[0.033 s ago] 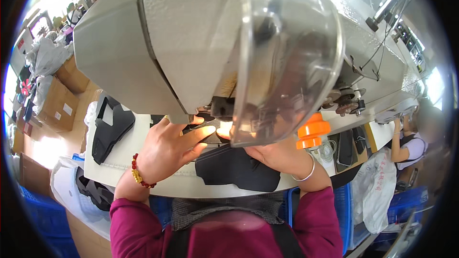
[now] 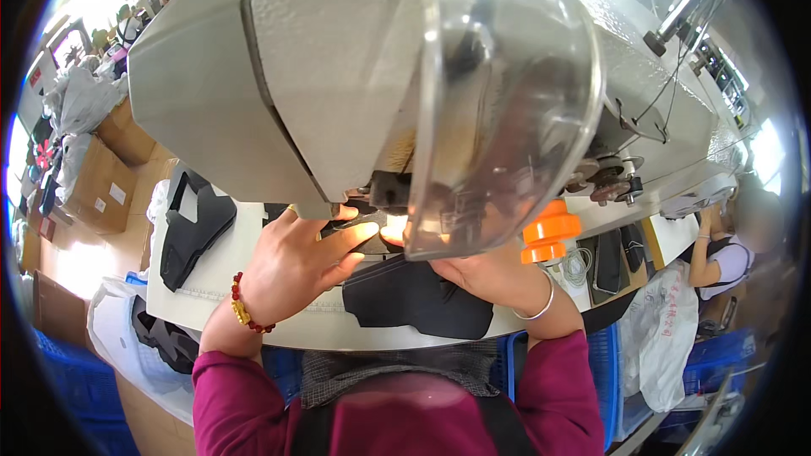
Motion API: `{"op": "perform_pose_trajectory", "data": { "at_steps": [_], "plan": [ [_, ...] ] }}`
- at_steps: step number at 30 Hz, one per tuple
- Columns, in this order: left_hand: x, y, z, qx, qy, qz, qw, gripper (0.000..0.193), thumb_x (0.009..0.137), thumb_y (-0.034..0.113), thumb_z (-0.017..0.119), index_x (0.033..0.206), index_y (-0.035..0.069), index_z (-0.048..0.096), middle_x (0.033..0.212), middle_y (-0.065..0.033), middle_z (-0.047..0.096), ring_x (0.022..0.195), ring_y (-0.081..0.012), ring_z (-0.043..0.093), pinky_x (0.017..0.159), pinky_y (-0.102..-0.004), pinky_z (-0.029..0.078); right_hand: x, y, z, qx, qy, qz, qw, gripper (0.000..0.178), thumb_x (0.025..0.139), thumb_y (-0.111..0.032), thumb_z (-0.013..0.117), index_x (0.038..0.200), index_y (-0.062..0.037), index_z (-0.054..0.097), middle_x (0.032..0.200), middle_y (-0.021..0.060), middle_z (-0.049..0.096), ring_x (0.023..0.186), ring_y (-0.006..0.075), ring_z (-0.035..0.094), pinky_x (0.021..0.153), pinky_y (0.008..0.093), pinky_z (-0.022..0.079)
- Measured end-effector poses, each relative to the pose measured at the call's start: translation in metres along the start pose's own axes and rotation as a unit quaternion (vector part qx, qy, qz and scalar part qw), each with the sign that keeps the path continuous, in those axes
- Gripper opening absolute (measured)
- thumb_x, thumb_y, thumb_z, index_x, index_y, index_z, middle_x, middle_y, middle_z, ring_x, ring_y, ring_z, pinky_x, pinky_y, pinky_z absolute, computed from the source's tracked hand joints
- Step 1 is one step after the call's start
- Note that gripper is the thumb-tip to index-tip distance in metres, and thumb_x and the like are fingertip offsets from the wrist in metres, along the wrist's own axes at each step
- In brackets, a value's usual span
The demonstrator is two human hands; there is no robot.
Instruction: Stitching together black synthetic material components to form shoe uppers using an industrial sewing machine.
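Note:
A grey sewing machine (image 2: 338,76) fills the upper middle, its needle area lit by a small lamp. My left hand (image 2: 300,249) lies palm down on the machine bed left of the needle, fingers stretched and spread over dark material there. My right hand (image 2: 486,274) comes in from the right; its fingers are partly behind the clear guard (image 2: 507,118). One bright fingertip shows near the needle, and the thumb rests apart at the upper edge of a black fabric piece (image 2: 418,300). That piece hangs toward me, over the table's front edge. The needle itself is hidden.
Another black cut piece (image 2: 194,228) lies on the white table (image 2: 329,321) at left. An orange knob (image 2: 551,230) stands beside my right wrist. Cardboard boxes (image 2: 97,186) and blue crates (image 2: 84,397) stand at left; a person (image 2: 718,262) sits at right.

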State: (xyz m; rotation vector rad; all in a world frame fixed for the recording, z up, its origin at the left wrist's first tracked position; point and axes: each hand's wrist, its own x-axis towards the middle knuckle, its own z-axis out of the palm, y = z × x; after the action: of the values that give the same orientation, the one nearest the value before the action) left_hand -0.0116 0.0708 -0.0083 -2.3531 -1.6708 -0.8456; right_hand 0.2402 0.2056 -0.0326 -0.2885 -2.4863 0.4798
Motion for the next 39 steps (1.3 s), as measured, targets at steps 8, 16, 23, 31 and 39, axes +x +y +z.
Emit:
{"op": "perform_pose_trajectory", "data": {
  "at_steps": [8, 16, 23, 31, 39],
  "plan": [
    [0.001, 0.006, 0.000, 0.007, -0.002, -0.005, 1.000, 0.042, 0.077, 0.015, 0.081, 0.119, 0.017, 0.073, 0.117, -0.0070, 0.063, 0.102, -0.0294, 0.063, 0.082, -0.0402, 0.056, 0.000, -0.004, -0.005, -0.094, -0.004, -0.033, 0.995, 0.014, 0.094, -0.017, 0.070, 0.104, -0.0082, 0.065, 0.092, 0.0042, 0.070, 0.082, 0.0229, 0.068, 0.073, 0.0328, 0.052],
    [0.001, 0.001, 0.006, 0.032, 0.029, 0.015, 0.999, 0.043, 0.078, 0.014, 0.080, 0.119, 0.016, 0.072, 0.120, -0.0082, 0.063, 0.103, -0.0305, 0.062, 0.085, -0.0419, 0.055, -0.005, 0.002, 0.001, -0.138, -0.014, -0.004, 0.990, 0.018, 0.097, -0.017, 0.064, 0.115, -0.0148, 0.064, 0.108, 0.0034, 0.070, 0.100, 0.0231, 0.066, 0.079, 0.0335, 0.050],
    [0.000, 0.005, 0.006, 0.022, -0.001, -0.007, 1.000, 0.042, 0.076, 0.014, 0.081, 0.117, 0.015, 0.072, 0.120, -0.0075, 0.062, 0.105, -0.0280, 0.061, 0.088, -0.0419, 0.051, 0.002, -0.005, -0.004, -0.088, 0.009, -0.018, 0.996, 0.016, 0.092, -0.014, 0.069, 0.108, -0.0119, 0.068, 0.099, 0.0059, 0.071, 0.093, 0.0272, 0.068, 0.081, 0.0359, 0.053],
    [0.003, 0.003, 0.026, 0.045, 0.057, 0.072, 0.995, 0.033, 0.079, 0.014, 0.081, 0.109, 0.009, 0.071, 0.111, -0.0057, 0.064, 0.089, -0.0229, 0.064, 0.079, -0.0358, 0.051, 0.008, -0.006, -0.006, -0.066, 0.038, -0.030, 0.997, 0.019, 0.087, -0.011, 0.072, 0.106, -0.0071, 0.069, 0.097, 0.0090, 0.072, 0.089, 0.0307, 0.069, 0.079, 0.0391, 0.056],
    [0.013, -0.001, 0.033, 0.011, 0.145, 0.148, 0.978, 0.025, 0.073, 0.007, 0.079, 0.097, 0.007, 0.072, 0.095, -0.0034, 0.065, 0.083, -0.0212, 0.069, 0.064, -0.0335, 0.053, 0.004, -0.006, -0.013, -0.058, 0.033, -0.014, 0.998, 0.027, 0.085, -0.020, 0.079, 0.109, -0.0083, 0.073, 0.105, 0.0094, 0.074, 0.098, 0.0334, 0.069, 0.087, 0.0428, 0.054]
  ]
}}
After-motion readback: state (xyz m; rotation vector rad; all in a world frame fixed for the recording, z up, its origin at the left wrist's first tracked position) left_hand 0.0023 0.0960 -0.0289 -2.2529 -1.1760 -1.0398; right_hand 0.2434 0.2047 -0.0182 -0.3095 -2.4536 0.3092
